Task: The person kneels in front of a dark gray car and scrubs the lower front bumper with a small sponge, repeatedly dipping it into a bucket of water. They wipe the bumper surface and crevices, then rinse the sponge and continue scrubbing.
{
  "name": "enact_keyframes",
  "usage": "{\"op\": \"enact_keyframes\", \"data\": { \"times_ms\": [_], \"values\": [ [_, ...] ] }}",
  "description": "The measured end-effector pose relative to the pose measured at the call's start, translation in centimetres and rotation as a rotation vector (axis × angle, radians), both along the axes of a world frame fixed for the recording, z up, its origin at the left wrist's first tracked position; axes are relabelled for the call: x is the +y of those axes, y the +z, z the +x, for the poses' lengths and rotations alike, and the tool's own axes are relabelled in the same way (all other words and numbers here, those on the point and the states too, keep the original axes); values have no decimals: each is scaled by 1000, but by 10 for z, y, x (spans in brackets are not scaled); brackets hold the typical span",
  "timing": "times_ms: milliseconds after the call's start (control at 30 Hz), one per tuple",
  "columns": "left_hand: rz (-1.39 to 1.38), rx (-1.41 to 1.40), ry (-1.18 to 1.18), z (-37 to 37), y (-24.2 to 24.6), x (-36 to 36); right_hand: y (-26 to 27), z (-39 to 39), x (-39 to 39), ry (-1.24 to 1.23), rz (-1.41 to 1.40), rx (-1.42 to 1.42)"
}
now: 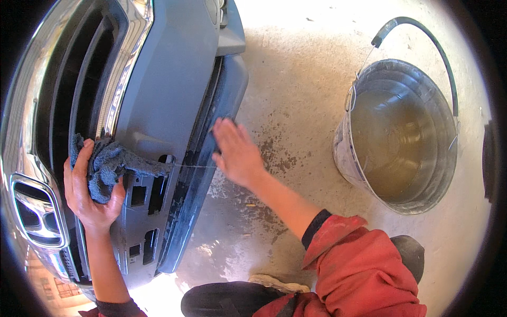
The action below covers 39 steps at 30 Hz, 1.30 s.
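Note:
A car's front bumper [164, 79] runs down the left half of the view, with a chrome-framed grille [79, 79] and a chrome badge [39, 214] beside it. My left hand [93, 186] grips a wet, bunched dark blue-grey cloth [109, 166] against the bumper near the grille's edge. Water trails in a thin stream from the cloth's end toward the lower lip [225, 91]. My right hand [237, 152] is at that lip, fingers stretched out and close together. A small dark thing shows at its fingertips; whether the hand holds it, I cannot tell.
On the concrete floor [293, 99] to the right stands a dark bucket [344, 158] of murky water, its handle [433, 37] raised to one side. Wet spots mark the floor beside the bumper. My knee and a shoe [279, 283] are at the bottom.

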<state>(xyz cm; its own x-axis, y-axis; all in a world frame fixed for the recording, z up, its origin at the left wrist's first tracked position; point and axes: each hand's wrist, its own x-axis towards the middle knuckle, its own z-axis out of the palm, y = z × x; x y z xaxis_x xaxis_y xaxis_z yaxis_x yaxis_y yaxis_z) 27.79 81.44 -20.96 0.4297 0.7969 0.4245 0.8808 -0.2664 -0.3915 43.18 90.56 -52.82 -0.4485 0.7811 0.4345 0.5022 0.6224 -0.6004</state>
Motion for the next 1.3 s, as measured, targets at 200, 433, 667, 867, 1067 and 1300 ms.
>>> {"op": "enact_keyframes", "data": {
  "times_ms": [200, 433, 667, 867, 1067, 1300],
  "values": [
    [-11, 10, 24, -2, -1, -1, 13, 8, 74, -147, 14, 15],
    [-5, 38, 32, -2, 0, -2, 8, -3, 1, 82, -143, -36],
    [153, 143, 45, 24, -5, 45, 12, -6, 72, -339, 88, 141],
    [125, -5, 83, 43, 5, 131, 15, -6, 23, -77, -110, 49],
    [117, 107, 144, 45, 12, 149, 8, -10, 95, -258, -29, 66],
    [206, 202, 147, 51, 10, 164, 19, -6, 57, -84, -130, 61]
  ]
}}
